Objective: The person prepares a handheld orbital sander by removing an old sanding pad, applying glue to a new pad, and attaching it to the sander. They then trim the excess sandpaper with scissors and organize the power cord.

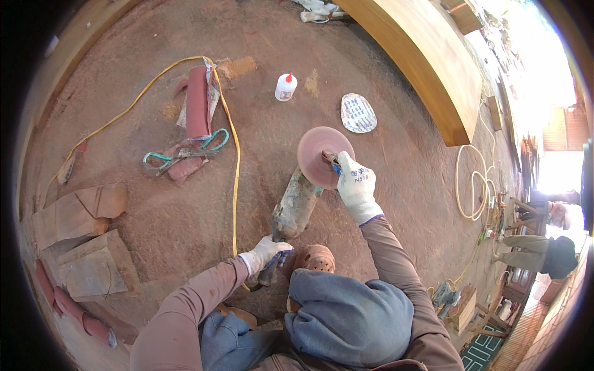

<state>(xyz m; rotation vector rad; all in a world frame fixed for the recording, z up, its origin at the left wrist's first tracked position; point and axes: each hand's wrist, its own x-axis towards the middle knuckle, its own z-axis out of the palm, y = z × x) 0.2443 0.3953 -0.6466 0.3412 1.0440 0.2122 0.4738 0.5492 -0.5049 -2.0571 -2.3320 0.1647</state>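
Note:
An angle grinder with a dusty, worn grey-green body (296, 207) lies on the floor before me, a round reddish sanding disc (312, 148) at its far end. My left hand (265, 253), in a white glove, is closed around the dark rear end of the grinder. Over the middle of the disc, my gloved right hand (356, 185) has its fingers pinched together. A small dark item with a bit of blue shows at its fingertips, too small to name. Beyond the disc are a white bottle (285, 88) with a red cap and a rounded piece of printed paper (358, 113).
A yellow cord (236, 179) loops left past a red sandpaper roll (198, 102) and teal-handled scissors (158, 162). Brown sheets (93, 266) lie at left. A large curved wooden piece (427, 55) stands far right, near a coiled pale hose (461, 191). Another person (538, 250) is at right.

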